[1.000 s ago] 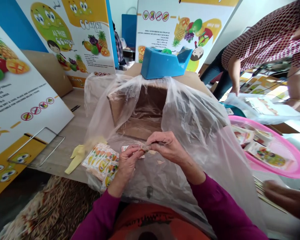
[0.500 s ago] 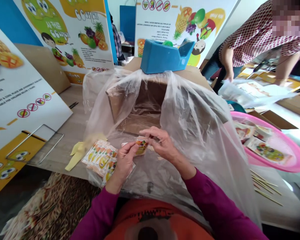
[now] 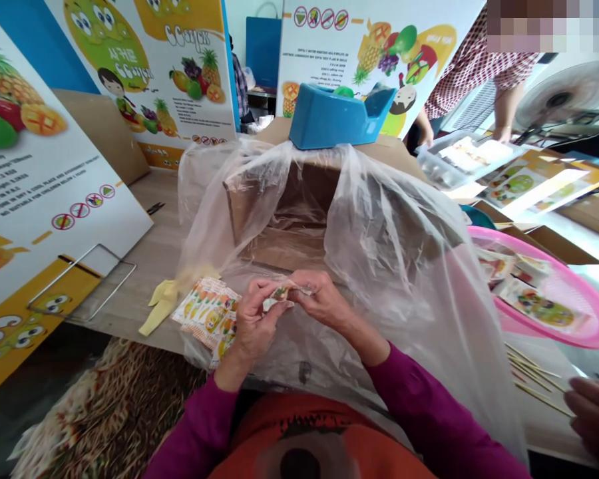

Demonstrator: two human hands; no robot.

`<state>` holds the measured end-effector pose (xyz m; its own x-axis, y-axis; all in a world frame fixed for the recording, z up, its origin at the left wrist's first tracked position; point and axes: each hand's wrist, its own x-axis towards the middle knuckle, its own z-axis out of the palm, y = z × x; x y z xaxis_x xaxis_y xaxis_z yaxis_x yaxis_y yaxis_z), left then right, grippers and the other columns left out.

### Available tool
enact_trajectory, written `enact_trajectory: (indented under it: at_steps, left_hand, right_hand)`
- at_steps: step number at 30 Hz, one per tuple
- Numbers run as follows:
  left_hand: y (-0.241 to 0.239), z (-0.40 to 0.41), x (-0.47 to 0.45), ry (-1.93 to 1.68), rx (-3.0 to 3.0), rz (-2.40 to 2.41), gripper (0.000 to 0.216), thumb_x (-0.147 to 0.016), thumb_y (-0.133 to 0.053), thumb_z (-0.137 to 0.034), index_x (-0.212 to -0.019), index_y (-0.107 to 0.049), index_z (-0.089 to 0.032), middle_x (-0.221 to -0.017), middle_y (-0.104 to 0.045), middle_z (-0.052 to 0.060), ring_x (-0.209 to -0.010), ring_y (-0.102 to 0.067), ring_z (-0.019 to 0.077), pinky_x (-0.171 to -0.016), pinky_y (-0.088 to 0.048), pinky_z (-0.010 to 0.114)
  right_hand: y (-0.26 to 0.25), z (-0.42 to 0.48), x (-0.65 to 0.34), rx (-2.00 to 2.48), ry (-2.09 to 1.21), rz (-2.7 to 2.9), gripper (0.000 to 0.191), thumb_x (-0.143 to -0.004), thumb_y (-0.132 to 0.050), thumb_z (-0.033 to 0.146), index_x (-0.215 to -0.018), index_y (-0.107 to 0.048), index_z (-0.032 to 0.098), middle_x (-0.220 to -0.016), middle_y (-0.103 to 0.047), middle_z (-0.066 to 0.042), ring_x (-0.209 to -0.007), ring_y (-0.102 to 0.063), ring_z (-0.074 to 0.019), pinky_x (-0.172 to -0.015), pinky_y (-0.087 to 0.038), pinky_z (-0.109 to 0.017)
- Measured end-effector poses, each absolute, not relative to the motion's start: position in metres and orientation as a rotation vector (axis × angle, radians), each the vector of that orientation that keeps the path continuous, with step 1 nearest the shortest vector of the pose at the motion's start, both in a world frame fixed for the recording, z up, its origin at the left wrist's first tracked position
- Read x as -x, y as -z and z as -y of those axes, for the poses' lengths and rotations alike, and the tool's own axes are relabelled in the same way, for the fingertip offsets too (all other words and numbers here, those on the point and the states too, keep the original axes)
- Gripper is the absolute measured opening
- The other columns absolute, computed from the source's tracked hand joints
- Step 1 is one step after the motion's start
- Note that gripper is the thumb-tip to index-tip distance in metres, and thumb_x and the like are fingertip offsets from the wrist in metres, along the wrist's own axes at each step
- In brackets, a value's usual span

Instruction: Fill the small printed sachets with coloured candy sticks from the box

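My left hand [image 3: 252,319] and my right hand [image 3: 319,299] meet in front of me, both pinching a small printed fruit packet [image 3: 278,296] between fingertips. They work over a clear plastic bag [image 3: 379,266] that lines an open cardboard box [image 3: 279,206] lying on its side. A fanned pile of similar fruit packets [image 3: 207,316] lies on the plastic just left of my left hand. Both sleeves are purple.
A blue tape dispenser [image 3: 337,120] sits on top of the box. A pink basin [image 3: 579,313] with printed packets is at right, thin wooden sticks [image 3: 529,379] beside it. Printed fruit boards [image 3: 44,173] lean at left. Another person's hand [image 3: 594,412] shows at lower right; someone in a checked shirt [image 3: 474,60] stands behind.
My hands have closed tighter on the packet, folding it between the fingertips. The person at the back has moved away to the right; another hand has come in at lower right.
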<state>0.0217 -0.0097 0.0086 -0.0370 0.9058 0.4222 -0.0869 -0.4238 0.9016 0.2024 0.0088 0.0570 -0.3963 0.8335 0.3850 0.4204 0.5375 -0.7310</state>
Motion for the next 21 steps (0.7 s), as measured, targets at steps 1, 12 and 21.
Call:
enact_trajectory:
  at_steps: [1, 12, 21]
  left_hand:
    - [-0.006, 0.011, -0.022, -1.586, -1.437, -0.906, 0.025, -0.083, -0.090, -0.033, -0.107, -0.086, -0.028, -0.098, -0.076, 0.004, -0.093, -0.071, 0.0190, -0.085, -0.059, 0.031]
    - [-0.003, 0.009, -0.014, -1.698, -1.662, -0.840, 0.010, -0.087, -0.089, -0.030, -0.082, -0.081, -0.024, -0.079, -0.075, 0.001, -0.076, -0.071, 0.0169, -0.071, -0.056, 0.028]
    - [-0.004, 0.013, -0.016, -1.614, -1.672, -0.884, 0.007, -0.092, -0.085, -0.036, -0.091, -0.088, -0.030, -0.081, -0.073, 0.001, -0.076, -0.068, 0.0165, -0.071, -0.054, 0.028]
  right_hand:
    - [-0.053, -0.008, -0.202, 0.997, -0.614, 2.023, 0.019, -0.102, -0.067, 0.021, -0.090, -0.080, 0.022, -0.089, -0.082, -0.005, -0.083, -0.074, -0.0197, -0.083, -0.053, -0.032]
    - [-0.033, 0.002, -0.205, 0.963, -0.603, 2.011, 0.018, -0.104, -0.070, 0.029, -0.094, -0.085, 0.027, -0.091, -0.085, -0.004, -0.085, -0.075, -0.0206, -0.084, -0.056, -0.035]
    - [-0.069, 0.018, -0.208, 1.040, -0.148, 2.264, 0.013, -0.101, -0.070, 0.016, -0.102, -0.080, 0.023, -0.096, -0.083, -0.005, -0.088, -0.075, -0.0203, -0.081, -0.057, -0.034]
